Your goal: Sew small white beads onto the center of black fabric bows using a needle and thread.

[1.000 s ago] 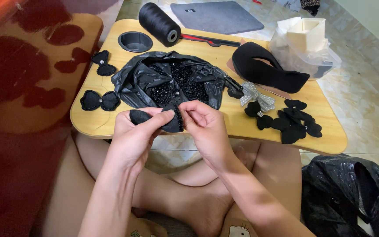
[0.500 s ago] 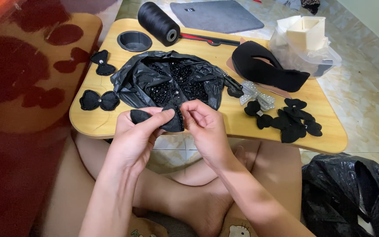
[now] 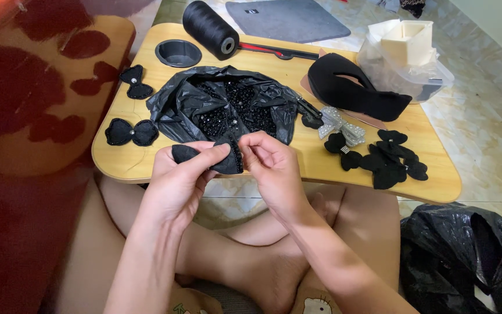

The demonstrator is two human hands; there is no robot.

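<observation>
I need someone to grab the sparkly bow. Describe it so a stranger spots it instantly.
On the wooden lap table, look right of the black plastic bag of beads, just above the pile of black fabric bows. The silver rhinestone bow is the only glittering, light-coloured one.

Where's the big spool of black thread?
The thread spool lies on its side at the far edge of the wooden table, left of centre in the head view, just right of the round black cup and beyond the black bag.

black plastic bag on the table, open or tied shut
Open. The black plastic bag lies spread on the wooden table, its mouth pulled wide so the small black beads inside show.
</observation>
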